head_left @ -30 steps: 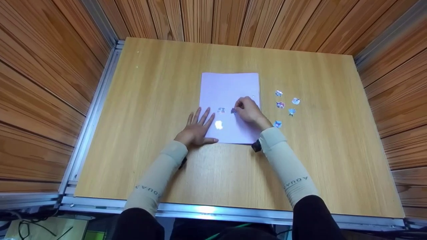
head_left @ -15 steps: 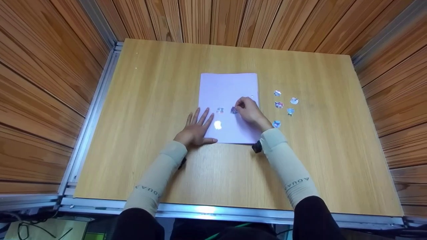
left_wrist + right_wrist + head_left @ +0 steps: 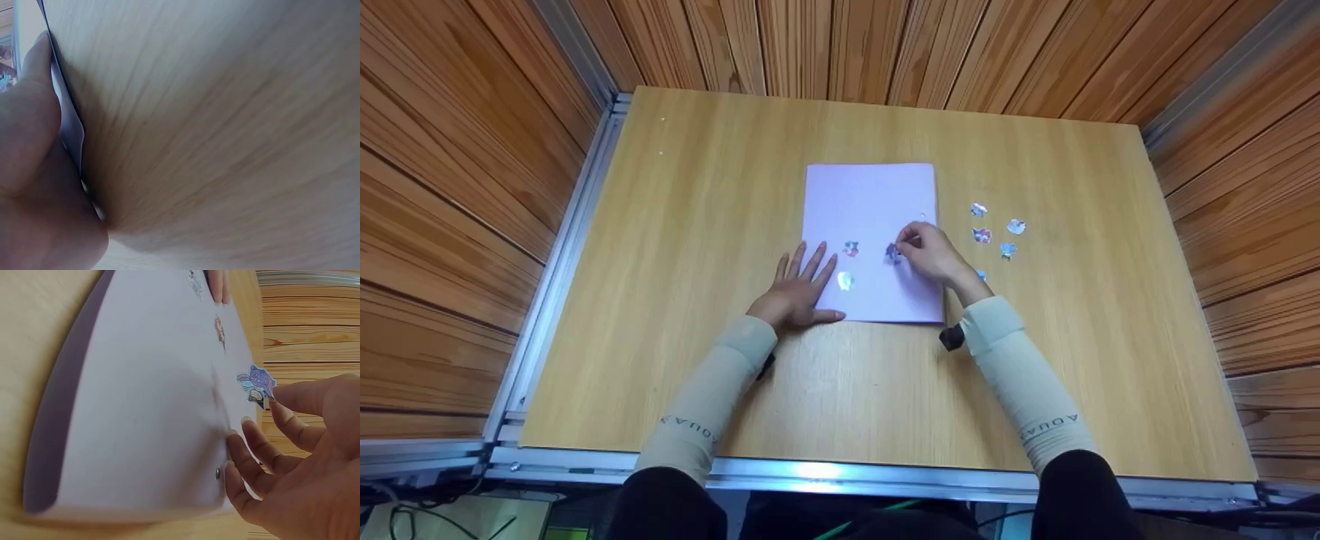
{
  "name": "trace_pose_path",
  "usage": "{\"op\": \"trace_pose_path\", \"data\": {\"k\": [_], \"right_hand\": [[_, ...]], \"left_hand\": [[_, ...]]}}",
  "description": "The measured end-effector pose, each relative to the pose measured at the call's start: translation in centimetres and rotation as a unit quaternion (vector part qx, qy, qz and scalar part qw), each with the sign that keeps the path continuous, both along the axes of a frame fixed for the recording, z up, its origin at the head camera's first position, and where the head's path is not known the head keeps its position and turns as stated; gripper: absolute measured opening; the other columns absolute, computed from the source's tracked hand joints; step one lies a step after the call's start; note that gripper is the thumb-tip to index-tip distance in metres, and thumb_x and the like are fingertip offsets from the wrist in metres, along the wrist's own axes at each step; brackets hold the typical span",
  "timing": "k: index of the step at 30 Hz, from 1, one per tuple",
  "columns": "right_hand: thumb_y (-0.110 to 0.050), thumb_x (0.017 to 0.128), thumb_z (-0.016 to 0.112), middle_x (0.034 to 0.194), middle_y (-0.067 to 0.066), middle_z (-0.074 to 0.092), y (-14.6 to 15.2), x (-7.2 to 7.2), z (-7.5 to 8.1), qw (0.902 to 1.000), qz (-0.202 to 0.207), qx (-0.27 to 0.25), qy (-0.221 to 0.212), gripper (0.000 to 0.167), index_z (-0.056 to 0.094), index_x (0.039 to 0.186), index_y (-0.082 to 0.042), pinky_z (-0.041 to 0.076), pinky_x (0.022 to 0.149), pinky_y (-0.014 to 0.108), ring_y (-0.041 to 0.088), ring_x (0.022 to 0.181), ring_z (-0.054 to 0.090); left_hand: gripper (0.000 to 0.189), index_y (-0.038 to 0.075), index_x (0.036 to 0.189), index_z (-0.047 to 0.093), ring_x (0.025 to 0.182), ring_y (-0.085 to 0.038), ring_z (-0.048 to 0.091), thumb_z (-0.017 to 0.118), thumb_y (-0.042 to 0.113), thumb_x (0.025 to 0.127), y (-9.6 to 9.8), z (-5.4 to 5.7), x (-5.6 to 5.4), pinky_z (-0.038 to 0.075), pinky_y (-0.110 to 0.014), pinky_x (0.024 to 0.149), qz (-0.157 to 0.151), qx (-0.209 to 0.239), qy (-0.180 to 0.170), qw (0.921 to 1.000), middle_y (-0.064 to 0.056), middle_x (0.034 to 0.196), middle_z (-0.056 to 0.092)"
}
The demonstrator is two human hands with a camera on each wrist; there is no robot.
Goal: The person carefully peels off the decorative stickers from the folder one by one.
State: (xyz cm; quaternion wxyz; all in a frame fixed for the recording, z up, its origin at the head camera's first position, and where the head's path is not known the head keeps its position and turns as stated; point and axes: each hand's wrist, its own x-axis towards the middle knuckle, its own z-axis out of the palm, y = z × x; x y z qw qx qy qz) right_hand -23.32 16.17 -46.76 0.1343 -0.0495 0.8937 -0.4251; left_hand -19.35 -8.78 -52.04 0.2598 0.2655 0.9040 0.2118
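A lilac folder (image 3: pixel 870 195) lies on the wooden table, its lower left corner under my left hand (image 3: pixel 799 295), which rests flat with fingers spread. In the left wrist view the thumb (image 3: pixel 38 62) lies along the folder's near edge. Between thumb and index finger, my right hand (image 3: pixel 928 251) pinches a purple cartoon bear sticker (image 3: pixel 257 385) by its edge, held up over the folder's right half. The other right fingers (image 3: pixel 247 458) are loosely bent near the cover. Two stickers are on the cover: a colourful one (image 3: pixel 851 248) and a shiny one (image 3: pixel 845 281).
Right of the folder, several loose stickers (image 3: pixel 982 235) lie on the table (image 3: pixel 1080 337), one partly hidden by the right wrist. A small metal snap (image 3: pixel 218 473) sits on the folder. Wooden panel walls (image 3: pixel 877 52) enclose the back and sides.
My right hand has shifted slightly right across the folder with the pinched sticker, its wrist now covering part of one loose sticker. The left hand stays in place; the head view drifts slightly.
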Motion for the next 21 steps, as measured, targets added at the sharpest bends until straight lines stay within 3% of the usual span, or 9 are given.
{"op": "trace_pose_path", "data": {"k": [1, 3, 4, 6, 15, 21], "right_hand": [[-0.003, 0.101, 0.056, 0.102, 0.014, 0.062, 0.9, -0.2, -0.5, 0.9998, 0.012, -0.010, -0.011, 0.008, 0.062, 0.100, 0.003, 0.046, 0.087, 0.040, 0.025, 0.096, 0.059], [-0.009, 0.102, 0.058, 0.114, 0.018, 0.063, 3.3, -2.2, -4.2, 0.9988, 0.034, -0.007, -0.035, 0.014, 0.062, 0.109, 0.003, 0.047, 0.092, 0.039, 0.030, 0.107, 0.060], [-0.012, 0.101, 0.060, 0.116, 0.017, 0.063, 4.2, -2.8, -5.5, 0.9977, 0.049, -0.020, -0.041, 0.016, 0.062, 0.109, 0.001, 0.048, 0.093, 0.040, 0.030, 0.109, 0.060], [-0.016, 0.101, 0.062, 0.118, 0.017, 0.064, 4.8, -2.8, -6.1, 0.9974, 0.051, -0.027, -0.044, 0.017, 0.063, 0.110, -0.001, 0.048, 0.094, 0.041, 0.032, 0.111, 0.061], [-0.018, 0.103, 0.060, 0.121, 0.017, 0.060, 6.4, -1.1, -4.6, 0.9986, 0.034, 0.003, -0.041, 0.021, 0.061, 0.115, -0.001, 0.050, 0.086, 0.042, 0.033, 0.112, 0.057], [-0.018, 0.103, 0.060, 0.121, 0.015, 0.059, 8.1, -0.2, -4.0, 0.9984, 0.025, -0.001, -0.052, 0.021, 0.059, 0.116, -0.002, 0.051, 0.087, 0.041, 0.033, 0.112, 0.057]], "left_hand": [[0.108, 0.024, 0.162, -0.017, 0.148, -0.030, -0.038, 0.034, 0.086, 0.090, 0.3, -1.5, -0.5, -0.023, -0.052, 0.119, 0.002, -0.021, 0.009, 0.9997, -0.001, 0.165, -0.034], [0.107, 0.017, 0.165, -0.007, 0.152, -0.039, -0.027, 0.048, 0.075, 0.094, 1.0, -4.5, -1.9, -0.014, -0.060, 0.121, 0.009, -0.066, 0.013, 0.9977, -0.009, 0.170, -0.023], [0.107, 0.018, 0.165, -0.007, 0.152, -0.039, -0.028, 0.051, 0.073, 0.094, 1.2, -5.4, -2.2, -0.015, -0.060, 0.121, 0.016, -0.083, 0.014, 0.9963, -0.008, 0.170, -0.024], [0.108, 0.017, 0.165, -0.006, 0.152, -0.040, -0.027, 0.052, 0.073, 0.093, 1.1, -6.0, -2.4, -0.015, -0.061, 0.120, 0.018, -0.085, 0.023, 0.9959, -0.009, 0.170, -0.023], [0.105, 0.017, 0.166, -0.003, 0.153, -0.042, -0.022, 0.051, 0.072, 0.094, 0.9, -5.3, -2.0, -0.010, -0.062, 0.122, 0.014, -0.083, 0.041, 0.9956, -0.011, 0.171, -0.018], [0.105, 0.017, 0.165, -0.005, 0.153, -0.042, -0.022, 0.050, 0.072, 0.095, 1.1, -5.4, -2.1, -0.010, -0.061, 0.122, 0.013, -0.086, 0.043, 0.9953, -0.010, 0.170, -0.020]]}}
